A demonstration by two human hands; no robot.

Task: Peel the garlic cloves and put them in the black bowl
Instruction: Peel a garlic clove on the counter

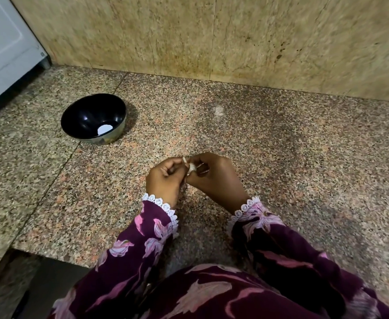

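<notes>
Speckled pink-grey granite counter (281, 146), seams visible at far left. I note one item resting directly on it: black bowl (93, 118), far left, upright, with a white round spot inside near its bottom. Counter's near-left edge drops off.

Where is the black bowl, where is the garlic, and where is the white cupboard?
black bowl (83, 116): head view, on its dark inner wall.
garlic (191, 168): head view, on the white bit showing between both hands.
white cupboard (2, 49): head view, on its flat door at top left.
</notes>
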